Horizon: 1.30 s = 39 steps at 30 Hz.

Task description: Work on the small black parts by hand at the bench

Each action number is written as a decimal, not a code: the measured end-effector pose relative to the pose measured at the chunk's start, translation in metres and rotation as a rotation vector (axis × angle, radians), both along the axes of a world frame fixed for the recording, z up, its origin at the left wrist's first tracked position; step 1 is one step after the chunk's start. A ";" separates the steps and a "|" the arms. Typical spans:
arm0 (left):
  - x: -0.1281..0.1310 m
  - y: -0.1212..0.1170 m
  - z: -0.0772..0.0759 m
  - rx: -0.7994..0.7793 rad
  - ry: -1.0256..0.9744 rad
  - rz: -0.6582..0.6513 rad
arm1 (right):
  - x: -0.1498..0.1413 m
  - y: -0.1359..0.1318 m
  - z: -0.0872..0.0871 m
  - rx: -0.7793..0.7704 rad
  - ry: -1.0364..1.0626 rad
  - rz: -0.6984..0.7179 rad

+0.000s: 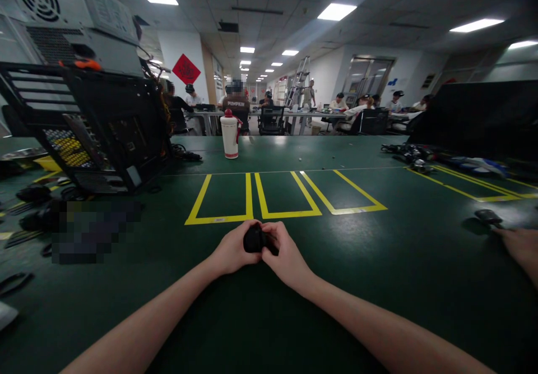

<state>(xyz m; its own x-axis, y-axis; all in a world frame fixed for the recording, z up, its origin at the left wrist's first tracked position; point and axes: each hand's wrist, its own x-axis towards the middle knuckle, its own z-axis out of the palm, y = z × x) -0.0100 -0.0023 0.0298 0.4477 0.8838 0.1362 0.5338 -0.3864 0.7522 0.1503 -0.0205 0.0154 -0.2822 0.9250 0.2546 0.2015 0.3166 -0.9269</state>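
Observation:
A small black rounded object (pixel 253 240) is held between my two hands, just in front of the yellow-taped boxes. My left hand (pixel 236 249) wraps round its left side, thumb below and fingers above. From the right, my right hand (pixel 283 253) pinches it with thumb and fingertips, and a darker part of it shows between them. My fingers cover much of the object, so its kind cannot be made out. Both hands are just above or resting on the green tabletop (pixel 344 256); which of these I cannot tell.
Yellow tape (pixel 290 215) marks several boxes on the table. A white cup (pixel 230 135) with a red top stands behind them. At left is an open black computer case (pixel 105 127) with cables. On the right, another person's hand (pixel 519 245) touches a dark mouse-like item (pixel 487 216).

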 end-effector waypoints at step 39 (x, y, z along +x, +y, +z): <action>-0.080 -0.189 -0.025 0.229 0.309 0.075 | -0.023 -0.171 -0.009 -0.032 -0.445 0.282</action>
